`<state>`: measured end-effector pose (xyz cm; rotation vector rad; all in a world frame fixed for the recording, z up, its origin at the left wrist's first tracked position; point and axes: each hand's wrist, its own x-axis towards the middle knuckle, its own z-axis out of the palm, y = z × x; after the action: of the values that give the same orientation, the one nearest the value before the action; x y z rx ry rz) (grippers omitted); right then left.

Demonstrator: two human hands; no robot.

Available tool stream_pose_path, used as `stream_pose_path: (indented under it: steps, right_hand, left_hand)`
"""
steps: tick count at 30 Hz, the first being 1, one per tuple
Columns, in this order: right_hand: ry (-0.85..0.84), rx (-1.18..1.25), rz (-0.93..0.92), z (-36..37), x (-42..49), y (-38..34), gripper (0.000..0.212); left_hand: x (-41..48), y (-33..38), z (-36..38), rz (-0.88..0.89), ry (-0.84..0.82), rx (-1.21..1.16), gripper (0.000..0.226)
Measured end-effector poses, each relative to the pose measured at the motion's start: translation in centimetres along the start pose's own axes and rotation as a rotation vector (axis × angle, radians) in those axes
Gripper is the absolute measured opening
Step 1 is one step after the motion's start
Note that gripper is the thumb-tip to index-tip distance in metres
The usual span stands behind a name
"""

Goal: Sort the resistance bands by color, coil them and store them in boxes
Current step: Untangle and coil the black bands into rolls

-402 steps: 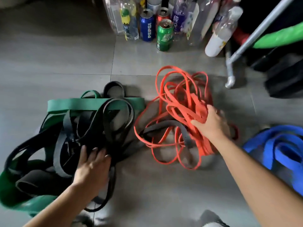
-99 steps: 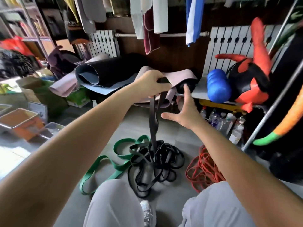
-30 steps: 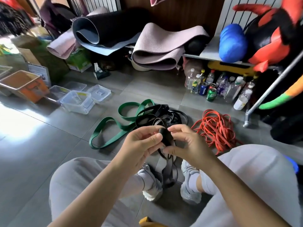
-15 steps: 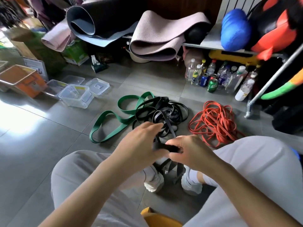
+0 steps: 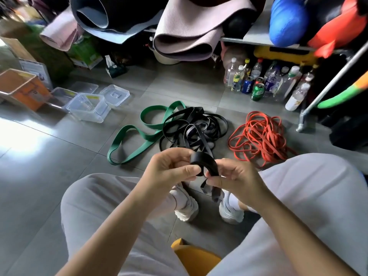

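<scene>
Both hands hold one black resistance band point(image 5: 203, 160) above my knees. My left hand point(image 5: 169, 170) pinches a small coiled start of it, and my right hand point(image 5: 231, 176) grips the strap just beside that. The band's free length runs up to a pile of black bands point(image 5: 195, 128) on the floor and a loop hangs down between my shoes. A green band point(image 5: 147, 126) lies left of the black pile. A tangle of orange bands point(image 5: 260, 136) lies to its right. Clear plastic boxes point(image 5: 87, 106) stand at the left.
An orange-filled bin point(image 5: 22, 88) sits at far left. Bottles and cans point(image 5: 256, 84) line the back under a shelf with rolled mats point(image 5: 185, 34). A metal rack leg point(image 5: 302, 124) stands at right. A yellow stool edge point(image 5: 195, 255) shows between my legs.
The view has tilted further down. The black band end now shows a rounder loop between my fingers than half a second ago. The piles on the floor have not moved.
</scene>
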<state>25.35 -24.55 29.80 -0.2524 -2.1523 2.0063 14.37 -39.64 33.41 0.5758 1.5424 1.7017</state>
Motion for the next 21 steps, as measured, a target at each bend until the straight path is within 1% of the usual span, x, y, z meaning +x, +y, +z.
stream_pose_path:
  steps: [2,3,4,5,6,7,8,9,10,12,13,14,15,16,17,19,21]
  right_hand:
    - [-0.006,0.113,-0.057,1.1,0.2,0.1,0.028]
    - [0.003,0.133,-0.087,1.6,0.3,0.1,0.028]
    - [0.023,0.142,-0.107,1.9,0.3,0.2,0.026]
    - [0.040,0.144,-0.111,2.1,0.2,0.3,0.021]
    - [0.052,0.119,-0.098,2.1,0.1,0.5,0.019]
    - [0.060,0.082,-0.066,1.8,0.0,0.6,0.021]
    - [0.066,0.027,-0.028,1.3,-0.2,0.8,0.022]
    - [0.060,-0.078,0.009,0.8,-0.2,1.0,0.022]
    - [0.033,-0.238,0.016,0.2,-0.3,1.2,0.018]
    - [-0.062,-0.601,-0.037,-0.1,-0.1,1.4,0.007]
    - [-0.098,-0.714,-0.084,0.1,0.0,1.2,0.013]
    - [-0.121,-0.779,-0.118,0.3,0.1,1.0,0.018]
    - [-0.121,-0.805,-0.144,0.5,0.3,0.7,0.021]
    - [-0.101,-0.803,-0.150,0.6,0.4,0.5,0.021]
    - [-0.066,-0.749,-0.128,0.5,0.4,0.3,0.020]
    - [0.013,-0.523,-0.042,0.1,0.3,0.2,0.017]
    - [0.038,-0.366,0.033,-0.2,0.1,0.4,0.025]
  left_hand:
    - [-0.3,-1.1,0.3,-0.050,0.007,-0.304,0.048]
    - [-0.4,-1.6,0.5,-0.069,0.028,-0.428,0.049]
    - [-0.5,-1.9,0.9,-0.086,0.043,-0.524,0.046]
    - [-0.5,-2.3,1.0,-0.107,0.063,-0.567,0.038]
    - [-0.7,-2.4,1.1,-0.141,0.087,-0.561,0.032]
    - [-0.7,-2.6,0.9,-0.172,0.107,-0.473,0.031]
    - [-0.8,-2.5,0.6,-0.178,0.123,-0.276,0.032]
    - [-1.0,-2.2,0.2,-0.146,0.133,0.025,0.031]
    - [-1.1,-1.7,0.0,-0.090,0.134,0.361,0.035]
    - [-0.9,-0.8,-0.1,0.081,0.031,0.926,0.046]
    - [-0.7,-0.4,0.2,0.144,-0.055,1.142,0.049]
    - [-0.4,-0.1,0.4,0.186,-0.129,1.309,0.045]
    - [-0.1,0.2,0.5,0.221,-0.174,1.407,0.038]
    - [0.0,0.5,0.6,0.252,-0.191,1.427,0.031]
    - [0.1,0.6,0.6,0.284,-0.186,1.393,0.027]
    - [0.3,0.6,0.1,0.311,-0.131,1.261,0.023]
    - [0.0,0.3,-0.3,0.321,-0.056,1.138,0.025]
